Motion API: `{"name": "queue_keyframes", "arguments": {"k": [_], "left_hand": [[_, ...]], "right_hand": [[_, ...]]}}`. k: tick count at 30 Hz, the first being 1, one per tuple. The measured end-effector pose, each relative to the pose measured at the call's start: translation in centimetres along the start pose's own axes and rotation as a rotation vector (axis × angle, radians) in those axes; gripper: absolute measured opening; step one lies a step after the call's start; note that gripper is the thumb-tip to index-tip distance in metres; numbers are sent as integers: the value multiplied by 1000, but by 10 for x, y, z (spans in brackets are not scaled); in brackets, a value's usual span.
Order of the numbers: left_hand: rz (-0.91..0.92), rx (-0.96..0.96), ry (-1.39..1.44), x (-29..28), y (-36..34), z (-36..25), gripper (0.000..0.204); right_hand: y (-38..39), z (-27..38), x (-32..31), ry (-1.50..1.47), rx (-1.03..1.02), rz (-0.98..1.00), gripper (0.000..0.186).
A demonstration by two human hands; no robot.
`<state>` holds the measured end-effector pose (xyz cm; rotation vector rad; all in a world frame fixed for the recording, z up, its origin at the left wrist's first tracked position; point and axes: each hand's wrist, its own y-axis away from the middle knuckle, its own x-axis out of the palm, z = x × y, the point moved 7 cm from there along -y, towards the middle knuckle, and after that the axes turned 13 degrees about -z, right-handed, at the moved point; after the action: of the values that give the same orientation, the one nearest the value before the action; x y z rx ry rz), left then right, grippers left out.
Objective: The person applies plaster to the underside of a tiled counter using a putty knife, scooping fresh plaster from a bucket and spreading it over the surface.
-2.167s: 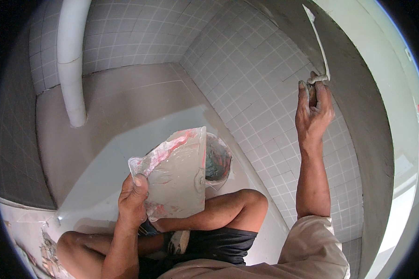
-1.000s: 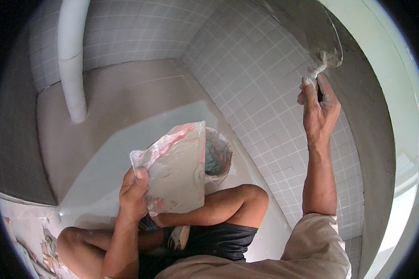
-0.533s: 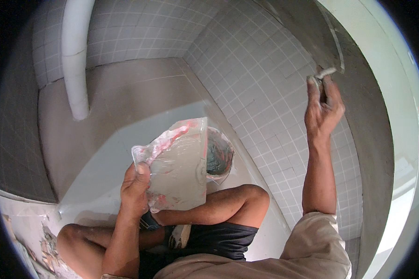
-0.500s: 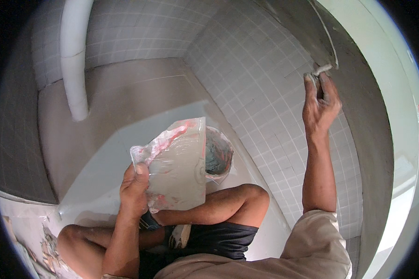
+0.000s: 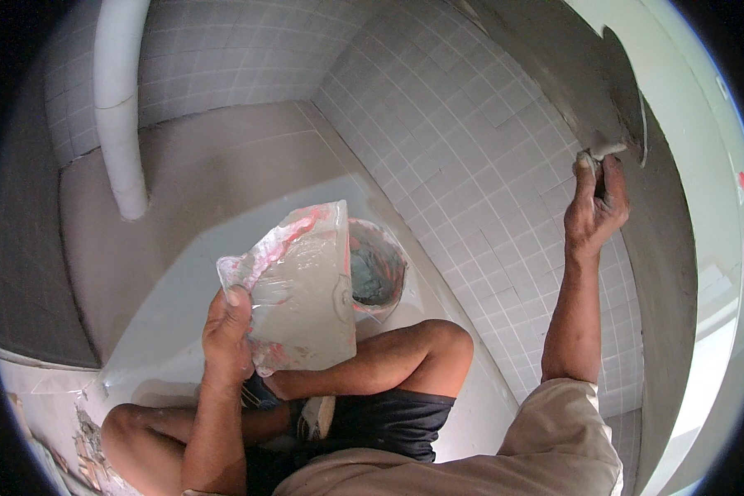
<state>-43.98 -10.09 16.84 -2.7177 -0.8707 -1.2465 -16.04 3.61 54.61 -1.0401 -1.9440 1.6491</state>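
My left hand (image 5: 226, 335) grips the left edge of a flat, pale mortar board (image 5: 306, 289), thumb on top. The board is smeared with wet grey paste, with white and red crust along its edge. My right hand (image 5: 597, 207) is raised at the right wall, its fingers closed on the pale, smeared handle of a trowel (image 5: 608, 150). The trowel's blade lies against the grey plastered band (image 5: 665, 240) and is hard to tell from it. Partly behind the board stands a bucket (image 5: 378, 264) with grey paste inside.
Small grey tiles (image 5: 463, 165) cover the wall beside the plastered band. A white pipe (image 5: 120, 107) rises from the floor at far left. My crossed legs (image 5: 388, 355) are below the board. Debris (image 5: 87, 438) lies at lower left.
My right hand has moved a little right and down in view along the plastered band with the trowel. The board and my left hand have shifted slightly left.
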Motion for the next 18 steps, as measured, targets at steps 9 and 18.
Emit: {"name": "queue_keyframes", "arguments": {"k": [9, 18], "left_hand": [[16, -18, 28, 3, 2, 0, 66], [7, -5, 29, 5, 4, -3, 65]], "right_hand": [[19, -6, -25, 302, -239, 86, 27], [8, -11, -37, 268, -53, 48, 30]]}}
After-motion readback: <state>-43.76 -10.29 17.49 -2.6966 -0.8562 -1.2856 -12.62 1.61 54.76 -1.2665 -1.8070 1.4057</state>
